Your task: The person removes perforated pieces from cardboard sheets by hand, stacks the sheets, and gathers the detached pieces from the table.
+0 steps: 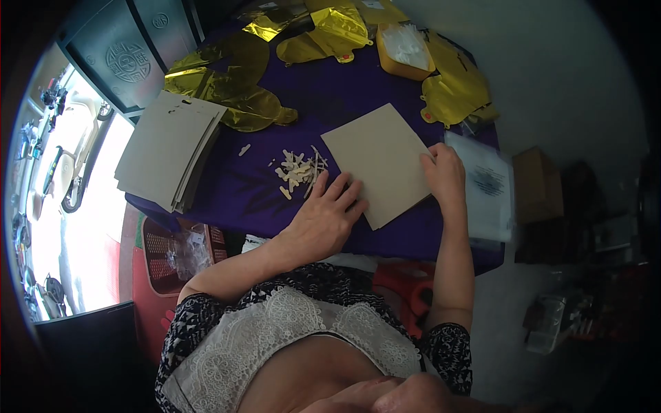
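Observation:
Flat on the purple cloth lies a square of grey-beige cardboard [379,162], turned cornerwise; a thin second edge shows at its lower side, so it may be more than one sheet. My right hand [446,177] grips its right corner, thumb on top. My left hand [322,219] is spread with fingers apart, its fingertips at the cardboard's left edge and holding nothing. Just beyond those fingers is a small heap of pale cut-out cardboard scraps [296,170], with one loose scrap [244,149] farther left. A stack of similar cardboard sheets [169,148] sits at the table's left.
Gold foil pieces [327,34] lie along the back. An orange-yellow box [403,65] holds white items. Clear plastic sleeves [482,186] rest at the right edge. A red basket [165,258] with plastic inside stands below left, and a brown carton [537,184] stands to the right.

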`<action>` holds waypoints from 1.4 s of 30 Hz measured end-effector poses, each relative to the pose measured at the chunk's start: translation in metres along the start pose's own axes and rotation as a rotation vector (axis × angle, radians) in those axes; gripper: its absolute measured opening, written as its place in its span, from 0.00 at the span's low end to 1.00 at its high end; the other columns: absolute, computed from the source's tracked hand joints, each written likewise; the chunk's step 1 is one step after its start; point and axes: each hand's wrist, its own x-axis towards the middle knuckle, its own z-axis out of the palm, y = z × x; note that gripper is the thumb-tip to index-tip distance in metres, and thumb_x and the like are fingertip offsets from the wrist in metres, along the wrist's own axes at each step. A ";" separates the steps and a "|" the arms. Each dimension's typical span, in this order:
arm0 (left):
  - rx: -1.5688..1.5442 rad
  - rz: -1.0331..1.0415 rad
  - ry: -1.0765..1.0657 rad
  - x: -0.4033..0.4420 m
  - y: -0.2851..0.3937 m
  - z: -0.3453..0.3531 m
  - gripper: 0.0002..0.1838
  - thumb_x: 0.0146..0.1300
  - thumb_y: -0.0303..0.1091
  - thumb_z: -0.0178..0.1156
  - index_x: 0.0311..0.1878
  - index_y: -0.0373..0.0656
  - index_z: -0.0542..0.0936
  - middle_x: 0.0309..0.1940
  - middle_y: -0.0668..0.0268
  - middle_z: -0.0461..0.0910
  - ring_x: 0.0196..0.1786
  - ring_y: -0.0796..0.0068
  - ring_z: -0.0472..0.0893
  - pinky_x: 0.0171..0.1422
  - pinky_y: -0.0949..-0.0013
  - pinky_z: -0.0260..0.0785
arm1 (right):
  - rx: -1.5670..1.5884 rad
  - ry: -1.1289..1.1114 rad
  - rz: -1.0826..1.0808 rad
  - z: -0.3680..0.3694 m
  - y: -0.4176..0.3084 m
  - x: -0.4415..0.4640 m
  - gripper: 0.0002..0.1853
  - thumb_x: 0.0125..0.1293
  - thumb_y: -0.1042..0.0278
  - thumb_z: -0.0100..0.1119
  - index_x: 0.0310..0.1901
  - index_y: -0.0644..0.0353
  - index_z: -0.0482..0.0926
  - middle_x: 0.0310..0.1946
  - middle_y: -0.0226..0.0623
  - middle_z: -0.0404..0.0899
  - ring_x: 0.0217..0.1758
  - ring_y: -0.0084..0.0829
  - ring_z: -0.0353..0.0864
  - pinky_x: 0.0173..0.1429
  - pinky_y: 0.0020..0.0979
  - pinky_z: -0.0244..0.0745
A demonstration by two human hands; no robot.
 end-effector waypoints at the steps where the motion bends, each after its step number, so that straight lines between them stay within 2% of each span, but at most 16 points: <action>1: -0.012 -0.005 0.001 0.000 0.000 -0.001 0.22 0.51 0.25 0.62 0.53 0.36 0.79 0.60 0.49 0.70 0.68 0.48 0.66 0.71 0.43 0.57 | 0.062 -0.030 0.029 -0.002 0.001 0.002 0.12 0.63 0.66 0.60 0.40 0.68 0.80 0.36 0.51 0.81 0.40 0.48 0.81 0.49 0.42 0.76; 3: -0.077 -0.009 0.020 0.001 -0.002 -0.001 0.22 0.52 0.25 0.63 0.53 0.36 0.78 0.59 0.49 0.70 0.67 0.48 0.67 0.70 0.45 0.60 | 0.188 -0.089 0.085 -0.007 0.002 0.006 0.10 0.63 0.68 0.59 0.38 0.68 0.79 0.32 0.46 0.82 0.35 0.41 0.82 0.46 0.38 0.76; 5: -0.184 -0.005 0.054 0.002 -0.007 -0.001 0.22 0.53 0.26 0.64 0.54 0.36 0.77 0.59 0.49 0.70 0.65 0.47 0.68 0.69 0.48 0.63 | 0.473 -0.192 0.159 -0.016 0.000 0.007 0.08 0.64 0.70 0.57 0.37 0.67 0.78 0.30 0.39 0.80 0.33 0.31 0.80 0.42 0.31 0.75; 6: -0.221 -0.047 0.126 0.002 -0.009 -0.003 0.23 0.54 0.26 0.64 0.55 0.36 0.76 0.58 0.49 0.71 0.64 0.48 0.69 0.68 0.50 0.64 | 0.616 -0.241 0.196 -0.020 0.000 0.007 0.06 0.65 0.72 0.56 0.37 0.67 0.77 0.29 0.35 0.80 0.31 0.26 0.78 0.40 0.28 0.74; 9: -0.360 -0.210 0.356 0.004 -0.016 -0.009 0.26 0.57 0.27 0.65 0.60 0.35 0.72 0.57 0.50 0.71 0.61 0.49 0.72 0.67 0.54 0.66 | 1.024 -0.209 0.096 -0.024 0.011 0.005 0.05 0.69 0.73 0.54 0.38 0.65 0.76 0.30 0.28 0.77 0.34 0.15 0.73 0.40 0.21 0.71; 11: -0.489 -0.366 0.530 0.007 -0.021 -0.012 0.29 0.60 0.28 0.65 0.64 0.35 0.69 0.57 0.50 0.72 0.60 0.52 0.74 0.66 0.56 0.66 | 1.094 -0.128 0.051 -0.029 0.010 0.003 0.06 0.71 0.72 0.53 0.40 0.64 0.76 0.31 0.28 0.78 0.34 0.16 0.74 0.41 0.21 0.71; 12: -0.611 -0.501 0.480 0.010 -0.023 -0.016 0.31 0.63 0.32 0.64 0.66 0.32 0.65 0.58 0.52 0.73 0.61 0.59 0.74 0.66 0.60 0.65 | 1.129 -0.085 0.028 -0.032 0.009 0.002 0.06 0.73 0.71 0.52 0.41 0.64 0.76 0.32 0.28 0.78 0.35 0.16 0.74 0.42 0.21 0.71; 15: -1.232 -0.572 0.527 0.029 -0.027 -0.019 0.31 0.66 0.36 0.63 0.66 0.29 0.65 0.58 0.54 0.73 0.60 0.63 0.75 0.67 0.61 0.65 | 1.222 -0.067 -0.016 -0.029 -0.001 -0.004 0.07 0.74 0.70 0.52 0.42 0.64 0.76 0.33 0.28 0.79 0.36 0.16 0.74 0.44 0.20 0.71; 19: -1.665 -0.629 0.339 0.039 -0.033 -0.030 0.25 0.69 0.32 0.56 0.65 0.29 0.65 0.58 0.54 0.75 0.59 0.65 0.77 0.65 0.62 0.68 | 1.258 -0.050 -0.007 -0.014 -0.029 -0.014 0.07 0.74 0.70 0.52 0.43 0.65 0.77 0.34 0.29 0.79 0.36 0.16 0.75 0.44 0.21 0.71; 22: -1.737 -0.591 0.459 0.031 -0.046 -0.034 0.20 0.70 0.27 0.52 0.63 0.31 0.69 0.55 0.56 0.78 0.55 0.68 0.80 0.61 0.64 0.73 | 1.218 -0.060 -0.009 0.010 -0.045 -0.018 0.08 0.74 0.70 0.51 0.45 0.65 0.76 0.36 0.30 0.79 0.38 0.17 0.75 0.47 0.22 0.72; 25: -1.550 -0.553 0.527 0.019 -0.052 -0.048 0.16 0.70 0.23 0.52 0.59 0.34 0.74 0.49 0.59 0.82 0.48 0.73 0.83 0.54 0.69 0.77 | 1.173 -0.068 -0.113 0.028 -0.055 -0.018 0.08 0.75 0.70 0.50 0.46 0.65 0.75 0.38 0.32 0.79 0.41 0.18 0.75 0.50 0.24 0.71; 26: -1.530 -0.511 0.532 0.017 -0.052 -0.049 0.14 0.70 0.22 0.51 0.58 0.35 0.75 0.47 0.62 0.82 0.47 0.76 0.83 0.53 0.71 0.77 | 1.154 -0.065 -0.140 0.029 -0.057 -0.016 0.09 0.75 0.71 0.48 0.50 0.65 0.73 0.41 0.34 0.78 0.43 0.20 0.76 0.52 0.27 0.72; 32: -1.343 -0.286 0.438 0.029 -0.046 -0.038 0.15 0.71 0.24 0.52 0.60 0.34 0.74 0.50 0.64 0.81 0.52 0.79 0.79 0.60 0.71 0.72 | 1.264 -0.040 -0.155 0.002 -0.053 -0.022 0.13 0.74 0.75 0.43 0.57 0.65 0.71 0.47 0.37 0.77 0.49 0.24 0.77 0.56 0.29 0.70; 35: -1.313 -0.278 0.362 0.042 -0.042 -0.037 0.15 0.71 0.25 0.54 0.59 0.35 0.76 0.51 0.65 0.81 0.54 0.76 0.79 0.61 0.69 0.71 | 1.209 0.092 -0.144 0.003 -0.046 -0.028 0.15 0.73 0.76 0.42 0.59 0.65 0.70 0.51 0.39 0.76 0.55 0.25 0.75 0.61 0.29 0.67; 38: -1.257 -0.287 0.300 0.047 -0.051 -0.021 0.15 0.71 0.25 0.54 0.59 0.34 0.76 0.51 0.65 0.81 0.53 0.76 0.79 0.61 0.68 0.71 | 1.118 -0.028 -0.039 0.005 -0.026 -0.029 0.19 0.73 0.77 0.41 0.64 0.65 0.66 0.55 0.41 0.74 0.61 0.28 0.72 0.67 0.31 0.63; 42: -1.298 -0.365 0.279 0.048 -0.055 -0.009 0.14 0.70 0.25 0.55 0.58 0.34 0.76 0.50 0.64 0.81 0.53 0.77 0.79 0.60 0.69 0.72 | 1.218 -0.008 -0.101 0.009 -0.025 -0.029 0.22 0.73 0.77 0.40 0.67 0.67 0.62 0.60 0.42 0.71 0.64 0.30 0.70 0.71 0.33 0.60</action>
